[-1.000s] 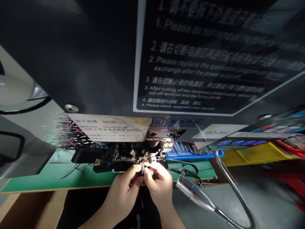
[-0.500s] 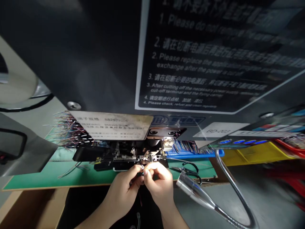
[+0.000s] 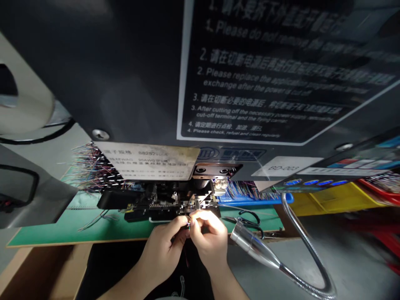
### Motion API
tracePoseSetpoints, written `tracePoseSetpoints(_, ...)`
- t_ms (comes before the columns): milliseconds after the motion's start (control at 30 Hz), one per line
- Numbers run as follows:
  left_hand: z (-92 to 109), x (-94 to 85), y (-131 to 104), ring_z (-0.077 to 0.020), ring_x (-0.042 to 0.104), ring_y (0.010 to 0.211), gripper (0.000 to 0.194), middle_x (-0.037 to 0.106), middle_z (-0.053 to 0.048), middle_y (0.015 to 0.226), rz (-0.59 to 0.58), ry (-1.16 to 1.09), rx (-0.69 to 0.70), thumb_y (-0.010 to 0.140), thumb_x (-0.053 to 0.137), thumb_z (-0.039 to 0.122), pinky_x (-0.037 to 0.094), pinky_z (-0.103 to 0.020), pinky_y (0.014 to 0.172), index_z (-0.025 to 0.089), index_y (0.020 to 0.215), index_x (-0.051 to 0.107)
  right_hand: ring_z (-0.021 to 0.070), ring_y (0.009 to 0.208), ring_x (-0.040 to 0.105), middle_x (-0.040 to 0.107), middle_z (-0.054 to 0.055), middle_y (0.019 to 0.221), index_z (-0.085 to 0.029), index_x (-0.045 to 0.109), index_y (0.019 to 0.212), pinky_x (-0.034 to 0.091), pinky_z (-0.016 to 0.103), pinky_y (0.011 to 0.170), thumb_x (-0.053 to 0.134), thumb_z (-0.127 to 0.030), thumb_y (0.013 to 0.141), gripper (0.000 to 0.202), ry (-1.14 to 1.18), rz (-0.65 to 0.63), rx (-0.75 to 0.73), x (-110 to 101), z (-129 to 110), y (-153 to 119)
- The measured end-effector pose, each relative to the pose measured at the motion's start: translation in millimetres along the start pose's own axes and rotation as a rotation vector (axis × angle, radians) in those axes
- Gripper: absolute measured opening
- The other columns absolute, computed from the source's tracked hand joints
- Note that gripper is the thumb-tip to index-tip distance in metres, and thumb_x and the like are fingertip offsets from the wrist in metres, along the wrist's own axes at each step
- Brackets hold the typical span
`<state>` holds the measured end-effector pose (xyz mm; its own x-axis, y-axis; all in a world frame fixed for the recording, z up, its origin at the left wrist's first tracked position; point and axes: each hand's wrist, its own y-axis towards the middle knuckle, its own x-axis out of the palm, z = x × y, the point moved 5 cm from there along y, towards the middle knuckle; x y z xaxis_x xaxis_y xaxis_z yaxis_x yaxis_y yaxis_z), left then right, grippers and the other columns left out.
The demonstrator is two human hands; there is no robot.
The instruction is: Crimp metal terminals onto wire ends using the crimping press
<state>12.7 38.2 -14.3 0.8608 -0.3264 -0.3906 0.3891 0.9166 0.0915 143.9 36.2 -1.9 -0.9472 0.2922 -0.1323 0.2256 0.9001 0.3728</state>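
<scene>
Just in front of the dark, smooth-faced machine (image 3: pixel 125 83), the left hand (image 3: pixel 164 246) and right hand (image 3: pixel 210 237) have barely moved, each grip pinched on thin coloured wires (image 3: pixel 188 224); fine fingertip work seems to continue. Under the machine lies a flat green tabletop (image 3: pixel 68 227); right of it curves a shiny metal gooseneck (image 3: pixel 315 250).

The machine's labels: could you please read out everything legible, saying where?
Black panel: "1. Please do not remove the…"
Same: "2. Please replace the application… exchange after the power is cut off"
Same: "3. After cutting off the necessary…"
Same: "4. Please check, refuel and clean regularly"
White label: "BD-003"
Yellowed label: "88257…"
Rest, Chinese included: too blurred to quote fully.
</scene>
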Motion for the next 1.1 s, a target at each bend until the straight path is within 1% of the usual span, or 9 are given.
tracePoseSetpoints(167,1,-0.4,1,-0.017,0.07,0.084,0.027,0.074,-0.001,0.101,0.012,0.019,-0.012,0.093,0.045,0.012,0.051,-0.023,0.075,0.026,0.108,0.061,0.0158,0.055,0.061,0.07,0.004,0.071,-0.019,0.074,0.088,0.052,0.028,0.054,0.064,-0.017,0.084,0.011,-0.037,0.021,-0.035,-3,2,-1)
tracePoseSetpoints(333,3,1.0,2,-0.0169,0.07,0.082,0.028,0.074,0.001,0.094,0.019,0.044,-0.017,0.092,0.046,0.011,0.051,-0.023,0.076,0.027,0.109,0.061,0.0142,0.051,0.059,0.071,0.002,0.069,-0.018,0.075,0.09,0.052,0.026,0.051,0.063,-0.017,0.085,0.013,-0.038,0.003,-0.029,-3,2,1)
tracePoseSetpoints(500,6,-0.3,5,-0.0175,0.07,0.093,0.032,0.073,-0.001,0.11,0.039,0.03,0.006,0.093,0.045,0.011,0.052,-0.024,0.081,0.028,0.116,0.06,0.0163,0.058,0.065,0.073,0.005,0.076,-0.018,0.075,0.089,0.053,0.027,0.055,0.062,-0.019,0.086,0.014,-0.034,0.005,-0.03,-1,1,4)
tracePoseSetpoints(567,6,-0.9,6,-0.0186,0.069,0.099,0.031,0.072,-0.002,0.113,0.041,0.034,0.009,0.093,0.046,0.012,0.052,-0.025,0.084,0.028,0.116,0.06,0.0152,0.055,0.061,0.071,0.004,0.073,-0.017,0.075,0.09,0.052,0.027,0.053,0.061,-0.021,0.087,0.014,-0.032,0.005,-0.02,-1,2,4)
tracePoseSetpoints(667,4,-1.2,6,-0.0197,0.07,0.098,0.03,0.072,-0.003,0.113,0.04,0.033,-0.001,0.094,0.046,0.014,0.053,-0.026,0.083,0.027,0.118,0.06,0.0132,0.048,0.053,0.064,0.001,0.063,-0.018,0.074,0.089,0.048,0.026,0.05,0.064,-0.022,0.086,0.012,-0.027,-0.001,-0.004,0,4,3)
tracePoseSetpoints(767,2,-1.2,4,-0.0203,0.071,0.093,0.03,0.074,-0.004,0.108,0.044,0.032,-0.012,0.093,0.046,0.013,0.053,-0.026,0.078,0.026,0.117,0.06,0.011,0.045,0.044,0.05,-0.005,0.052,-0.019,0.073,0.087,0.045,0.025,0.049,0.067,-0.023,0.084,0.008,0.001,0.011,0.034,-1,6,1)
tracePoseSetpoints(867,1,-1.0,4,-0.0197,0.071,0.087,0.029,0.074,-0.004,0.103,0.042,0.038,-0.003,0.093,0.046,0.013,0.052,-0.026,0.075,0.025,0.114,0.062,0.0094,0.042,0.036,0.039,-0.009,0.048,-0.019,0.07,0.087,0.04,0.024,0.045,0.068,-0.026,0.085,0.008,0.071,0.004,0.111,-1,10,-1)
tracePoseSetpoints(1033,4,-0.6,4,-0.0173,0.069,0.079,0.022,0.074,-0.004,0.096,0.004,-0.009,0.02,0.095,0.046,0.017,0.051,-0.024,0.073,0.024,0.107,0.064,0.0098,0.04,0.037,0.04,-0.009,0.046,-0.017,0.071,0.094,0.037,0.024,0.043,0.065,-0.029,0.088,0.015,0.144,-0.149,0.204,2,20,-2)
tracePoseSetpoints(1100,5,-0.4,4,-0.0164,0.067,0.077,0.02,0.073,-0.003,0.093,-0.013,-0.059,0.011,0.096,0.047,0.019,0.05,-0.023,0.071,0.023,0.105,0.064,0.0094,0.039,0.037,0.039,-0.009,0.047,-0.017,0.069,0.092,0.035,0.023,0.041,0.065,-0.03,0.088,0.014,0.196,-0.178,0.254,2,23,-3)
